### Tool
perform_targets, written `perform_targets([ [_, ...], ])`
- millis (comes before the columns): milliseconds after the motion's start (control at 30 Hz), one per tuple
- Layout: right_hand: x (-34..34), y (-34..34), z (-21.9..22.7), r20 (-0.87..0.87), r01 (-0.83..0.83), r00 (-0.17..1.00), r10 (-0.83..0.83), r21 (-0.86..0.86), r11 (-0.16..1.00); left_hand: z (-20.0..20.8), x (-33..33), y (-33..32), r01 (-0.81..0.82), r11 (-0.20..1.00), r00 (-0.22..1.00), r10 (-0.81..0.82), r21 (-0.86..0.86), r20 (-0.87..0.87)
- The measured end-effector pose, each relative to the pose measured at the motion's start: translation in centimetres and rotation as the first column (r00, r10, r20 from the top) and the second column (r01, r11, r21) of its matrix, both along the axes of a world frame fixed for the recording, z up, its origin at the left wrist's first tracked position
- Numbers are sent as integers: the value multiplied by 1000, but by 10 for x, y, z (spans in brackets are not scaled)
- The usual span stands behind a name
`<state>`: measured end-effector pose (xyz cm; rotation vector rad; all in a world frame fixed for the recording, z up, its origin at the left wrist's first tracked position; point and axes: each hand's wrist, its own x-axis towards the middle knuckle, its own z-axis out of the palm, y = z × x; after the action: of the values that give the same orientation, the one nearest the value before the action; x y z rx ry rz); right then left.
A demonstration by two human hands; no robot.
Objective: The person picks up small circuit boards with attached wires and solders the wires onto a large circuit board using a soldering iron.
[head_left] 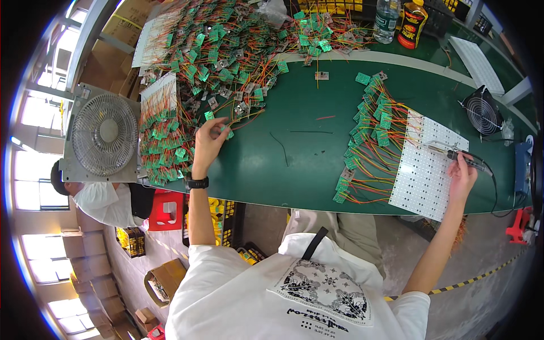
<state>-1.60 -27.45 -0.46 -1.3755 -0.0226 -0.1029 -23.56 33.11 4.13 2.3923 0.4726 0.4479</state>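
My left hand (209, 141) is at the edge of a large heap of small green circuit boards (212, 51) with red, yellow and dark wires. Its fingertips pinch one small wired circuit board (228, 132), whose wires trail to the upper right. On the right, my right hand (463, 174) is closed around a soldering iron (476, 163), with the tip pointing left over a white perforated board (422, 170). Wires run from this board's left side to a row of green circuit boards (362, 136) lying on the table.
A second white board (158, 93) with wired circuit boards lies by the fan (105, 134) at left. A small black fan (481, 110), water bottle (386, 21) and dark bottle (412, 24) stand at the far right. Loose wire bits (280, 148) lie mid-table. A person (102, 195) sits at left.
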Motion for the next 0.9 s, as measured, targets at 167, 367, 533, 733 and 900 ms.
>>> perform_targets([
  [167, 2, -2, 1, -16, 15, 1000, -15, 7, 1000, 27, -23, -15, 53, 991, 983, -30, 121, -183],
  [367, -7, 3, 6, 119, 163, 981, -156, -52, 985, 45, -22, -78, 25, 999, 975, -34, 47, 219],
  [533, -8, 19, 11, 275, 366, 903, -331, -85, 927, 46, 7, -164, 125, 960, 978, -76, -252, 194],
  [733, -8, 9, 20, 280, 410, 882, -379, -60, 910, 50, 88, -259, 646, 728, 759, -580, -229, 295],
  [900, -11, 10, 36, 155, 265, 953, -261, -11, 964, 46, 135, -303, 713, 589, 685, -701, -380, 199],
])
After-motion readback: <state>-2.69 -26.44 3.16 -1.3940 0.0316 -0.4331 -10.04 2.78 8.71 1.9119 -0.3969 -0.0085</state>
